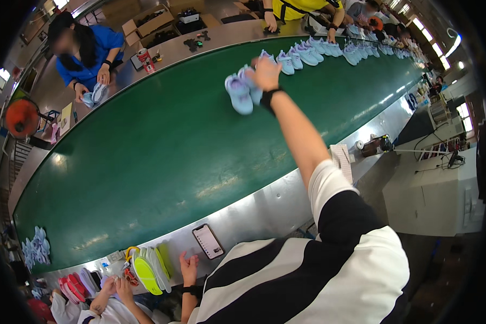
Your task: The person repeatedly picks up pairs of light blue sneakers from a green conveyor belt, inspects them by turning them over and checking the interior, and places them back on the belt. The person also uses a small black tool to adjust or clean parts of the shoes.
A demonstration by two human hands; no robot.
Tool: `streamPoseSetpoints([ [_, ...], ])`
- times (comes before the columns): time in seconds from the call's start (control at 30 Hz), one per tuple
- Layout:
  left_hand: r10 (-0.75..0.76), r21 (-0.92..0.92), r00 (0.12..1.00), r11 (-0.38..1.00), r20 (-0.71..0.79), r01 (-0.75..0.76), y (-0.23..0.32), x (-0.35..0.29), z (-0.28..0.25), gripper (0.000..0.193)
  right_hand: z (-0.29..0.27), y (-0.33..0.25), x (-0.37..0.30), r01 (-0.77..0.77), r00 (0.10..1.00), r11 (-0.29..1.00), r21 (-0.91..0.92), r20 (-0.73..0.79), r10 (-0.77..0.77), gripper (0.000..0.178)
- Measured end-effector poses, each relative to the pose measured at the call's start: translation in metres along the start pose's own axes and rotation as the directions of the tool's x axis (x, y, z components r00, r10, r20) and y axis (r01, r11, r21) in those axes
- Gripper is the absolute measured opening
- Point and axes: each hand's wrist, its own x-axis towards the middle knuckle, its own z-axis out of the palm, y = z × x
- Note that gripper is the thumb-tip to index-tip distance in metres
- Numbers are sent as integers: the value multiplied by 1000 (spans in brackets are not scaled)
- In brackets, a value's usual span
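My right hand point(265, 74) reaches out over the green conveyor belt point(146, 146), fingers closed on a light blue sneaker point(255, 93). Pressed beside that shoe is a second light blue sneaker point(238, 96), its lilac lining facing up. Just beyond my fingers begins a row of similar sneakers point(306, 54) along the belt's far edge. Down by the near metal edge, my left hand point(189, 268) is open, with fingers apart and nothing in it. A phone point(208, 241) with a lit screen lies close to it.
Yellow-green insoles point(148, 272) and pink insoles point(73, 288) stand by a co-worker's hands point(117, 288) at lower left. Across the belt, a person in blue point(94, 51) holds a shoe near a red can point(145, 60). More sneakers point(36, 249) sit at the belt's left end.
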Motion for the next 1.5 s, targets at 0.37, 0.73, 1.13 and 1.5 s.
streamPoseSetpoints([
  [0.37, 153, 558, 980, 806, 128, -199, 44, 9, 11, 42, 1, 38, -170, -99, 904, 783, 615, 385, -188, 27],
  [0.73, 81, 624, 990, 770, 113, -134, -9, -27, 0, 31, -106, 77, -541, -671, 392, 645, 367, 913, -111, 30],
  [1.13, 123, 542, 991, 837, -53, -75, -95, -121, 8, 24, -96, 96, -546, -307, 411, 821, 481, 846, -341, 41],
  [1.5, 34, 435, 998, 900, -45, -11, -142, -138, 10, 28, -103, 78, -549, -244, 289, 934, 261, 939, -186, 55],
])
